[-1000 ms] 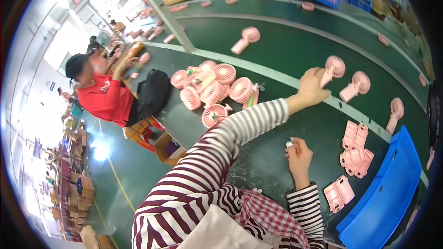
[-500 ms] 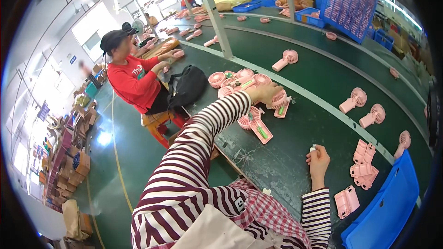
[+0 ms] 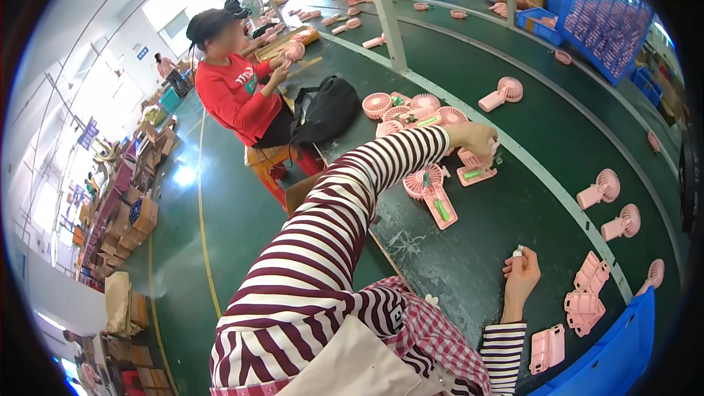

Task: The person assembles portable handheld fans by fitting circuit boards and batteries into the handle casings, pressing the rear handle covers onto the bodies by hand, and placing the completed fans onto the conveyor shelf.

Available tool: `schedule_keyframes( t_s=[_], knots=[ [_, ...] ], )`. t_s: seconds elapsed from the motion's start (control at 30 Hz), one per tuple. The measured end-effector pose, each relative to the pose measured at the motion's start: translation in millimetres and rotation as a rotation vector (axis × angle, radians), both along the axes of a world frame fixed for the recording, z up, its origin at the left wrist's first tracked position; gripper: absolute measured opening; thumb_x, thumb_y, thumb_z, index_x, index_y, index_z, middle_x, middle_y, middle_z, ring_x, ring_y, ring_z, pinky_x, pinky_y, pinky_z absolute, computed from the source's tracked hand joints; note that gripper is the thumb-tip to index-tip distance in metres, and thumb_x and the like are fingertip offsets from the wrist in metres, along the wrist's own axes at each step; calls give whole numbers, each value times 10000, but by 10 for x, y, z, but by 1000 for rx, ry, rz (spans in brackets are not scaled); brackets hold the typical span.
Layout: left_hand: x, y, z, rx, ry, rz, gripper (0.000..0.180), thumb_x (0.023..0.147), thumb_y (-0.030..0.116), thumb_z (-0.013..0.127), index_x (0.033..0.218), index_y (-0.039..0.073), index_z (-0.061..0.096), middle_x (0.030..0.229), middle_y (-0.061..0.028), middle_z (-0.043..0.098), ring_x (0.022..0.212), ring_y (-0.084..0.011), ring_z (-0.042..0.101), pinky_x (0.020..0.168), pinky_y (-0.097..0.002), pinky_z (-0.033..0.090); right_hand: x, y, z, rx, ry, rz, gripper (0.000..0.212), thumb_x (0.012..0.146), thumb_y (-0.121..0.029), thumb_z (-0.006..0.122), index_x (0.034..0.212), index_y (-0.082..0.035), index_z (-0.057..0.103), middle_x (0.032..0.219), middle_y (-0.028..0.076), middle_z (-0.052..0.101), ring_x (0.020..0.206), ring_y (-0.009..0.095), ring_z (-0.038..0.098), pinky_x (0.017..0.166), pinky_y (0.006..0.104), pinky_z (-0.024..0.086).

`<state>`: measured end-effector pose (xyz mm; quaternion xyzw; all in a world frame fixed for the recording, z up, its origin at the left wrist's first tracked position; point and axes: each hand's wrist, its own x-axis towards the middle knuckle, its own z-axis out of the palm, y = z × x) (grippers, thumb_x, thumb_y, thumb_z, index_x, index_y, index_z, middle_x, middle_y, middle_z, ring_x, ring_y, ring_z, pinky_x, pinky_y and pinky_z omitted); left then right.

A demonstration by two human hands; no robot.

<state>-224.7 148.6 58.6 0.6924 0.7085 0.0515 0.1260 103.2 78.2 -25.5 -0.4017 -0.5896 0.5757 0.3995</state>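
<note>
My left hand (image 3: 473, 138) stretches out to a cluster of open pink handheld fans on the dark green table. Its fingers curl down over a pink handheld fan (image 3: 475, 171) at the right end of the cluster; the fingertips are partly hidden. Another opened fan (image 3: 440, 207), with a green strip in its handle, lies nearer to me, and more fans (image 3: 378, 105) are heaped behind my sleeve. Close to my body, my right hand (image 3: 521, 277) is closed, pinching a small white piece (image 3: 518, 251) between thumb and finger.
Pink shell parts (image 3: 584, 313) lie right of my right hand, beside a blue bin (image 3: 612, 352). Beyond a pale rail (image 3: 513, 154), closed fans (image 3: 503, 94) rest on the green belt. A black bag (image 3: 326, 110) sits at the table's left, near a co-worker in red (image 3: 231, 92).
The view has swung, so the table's contents appear farther right. My left fingers have come down around the fan at the cluster's edge. My right hand keeps its pinch on the white piece.
</note>
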Motion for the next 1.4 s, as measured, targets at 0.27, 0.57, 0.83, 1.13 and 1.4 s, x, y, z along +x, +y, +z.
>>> schedule_keyframes(
  t_s=[0.27, 0.57, 0.83, 1.13, 1.4],
  knots=[
    [688, -695, 241, -339, -1736, 392, 443, 810, 374, 580, 1047, 7, 506, 1049, -180, 565, 958, -344, 579, 784, -554, 483, 59, -72, 13, 113, -9, 46, 413, 791, -37, 542, 1195, -3, 463, 934, 101, 572, 731, 124, 541, 571, 206, 432],
    [1693, -895, -493, -576, -2067, 373, 509, 841, 539, 492, 997, 57, 538, 986, -110, 582, 906, -257, 582, 762, -438, 479, 50, -69, -17, 562, -124, 89, 747, 663, 3, 636, 1321, 47, 286, 1279, 195, 425, 1175, 292, 440, 1000, 376, 337],
    [1483, -896, -272, -313, -541, 257, 407, 880, 351, 468, 1062, -3, 553, 1046, -208, 567, 901, -309, 589, 696, -365, 495, 149, -44, -147, 288, -75, -156, 605, 719, 10, 592, 1271, 59, 349, 1208, 172, 464, 1088, 237, 484, 943, 323, 375],
    [1550, -836, -833, 631, -334, -44, 324, 680, 101, 595, 995, 27, 573, 1153, -159, 517, 1063, -329, 502, 878, -426, 413, 233, -6, -285, 214, 8, -296, 524, 777, -108, 669, 1217, 42, 426, 1178, 137, 497, 1079, 209, 481, 948, 308, 364],
    [1520, -1045, -462, 237, -711, 212, 268, 815, 122, 592, 1027, -40, 616, 709, -93, 627, 534, -91, 558, 518, -245, 460, 193, 133, -130, 149, 161, -387, 489, 775, -84, 662, 1190, 38, 434, 1126, 101, 530, 1011, 161, 523, 905, 285, 407]
  ],
)
